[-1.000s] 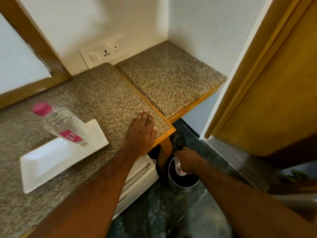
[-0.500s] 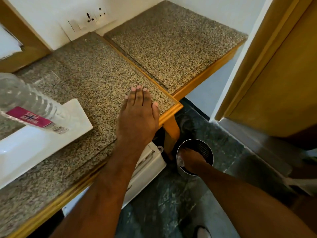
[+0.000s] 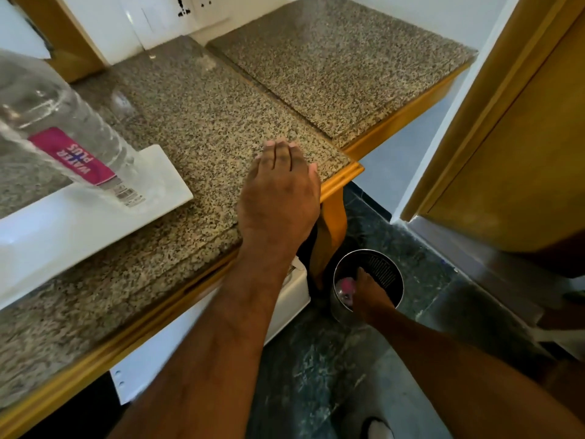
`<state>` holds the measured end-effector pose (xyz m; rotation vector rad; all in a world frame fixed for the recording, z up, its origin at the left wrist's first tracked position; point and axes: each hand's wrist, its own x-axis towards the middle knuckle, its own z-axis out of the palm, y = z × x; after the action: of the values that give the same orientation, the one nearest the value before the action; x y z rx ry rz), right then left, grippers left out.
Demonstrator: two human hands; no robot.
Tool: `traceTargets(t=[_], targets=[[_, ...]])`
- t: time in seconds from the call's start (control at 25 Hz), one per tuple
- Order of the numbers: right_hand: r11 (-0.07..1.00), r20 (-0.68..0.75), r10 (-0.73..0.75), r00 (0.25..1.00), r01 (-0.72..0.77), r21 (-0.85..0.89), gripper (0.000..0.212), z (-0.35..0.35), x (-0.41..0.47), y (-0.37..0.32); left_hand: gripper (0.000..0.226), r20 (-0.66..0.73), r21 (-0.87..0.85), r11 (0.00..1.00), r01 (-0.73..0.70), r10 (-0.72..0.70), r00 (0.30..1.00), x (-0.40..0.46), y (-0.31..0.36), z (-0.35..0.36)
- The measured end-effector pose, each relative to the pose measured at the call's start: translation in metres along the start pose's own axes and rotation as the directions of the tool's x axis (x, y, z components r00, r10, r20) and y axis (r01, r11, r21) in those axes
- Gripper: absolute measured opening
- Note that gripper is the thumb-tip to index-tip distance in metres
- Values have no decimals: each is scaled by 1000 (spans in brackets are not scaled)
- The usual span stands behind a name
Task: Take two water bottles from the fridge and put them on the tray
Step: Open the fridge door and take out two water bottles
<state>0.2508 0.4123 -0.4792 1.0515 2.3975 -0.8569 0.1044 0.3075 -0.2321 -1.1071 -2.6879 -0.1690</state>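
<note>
My left hand [image 3: 278, 198] lies flat, palm down, fingers together and spread on nothing, at the near right corner of the speckled desk [image 3: 202, 122]. My right hand [image 3: 368, 293] is down by the floor, over the mouth of a round metal bin [image 3: 384, 274]. Its fingers are turned away from me, so I cannot tell how far they are closed, though a pink bottle cap [image 3: 346, 285] shows just left of them, and the bottle below that cap is hidden.

On the left a clear water bottle [image 3: 63, 128] stands on the white tray [image 3: 82, 223], its top cut off by the frame. Its pink label reads "WATER PLUS", upside down to me, with a barcode too small to read under it.

The desk has a wooden edge [image 3: 342, 182], and a second speckled slab [image 3: 342, 58] lies bare at the far right. Under the desk a white fridge door [image 3: 285, 299] shows only in part. To the right, dark stone floor [image 3: 316, 369] lies open up to a wooden door [image 3: 519, 153]. The wall socket [image 3: 186, 7] is blurred.
</note>
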Motion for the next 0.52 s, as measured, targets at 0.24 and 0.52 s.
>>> traceTargets(t=[0.24,0.52], targets=[[993,-99,-44,994,54,100,31,4,-46,-10,49,-121,-19,999,-38,35,992,-47,-7,5],[873,-186,-471,862,486,42,29,74,-86,-90,70,39,-12,993,122,-121,992,-250,-97,107]])
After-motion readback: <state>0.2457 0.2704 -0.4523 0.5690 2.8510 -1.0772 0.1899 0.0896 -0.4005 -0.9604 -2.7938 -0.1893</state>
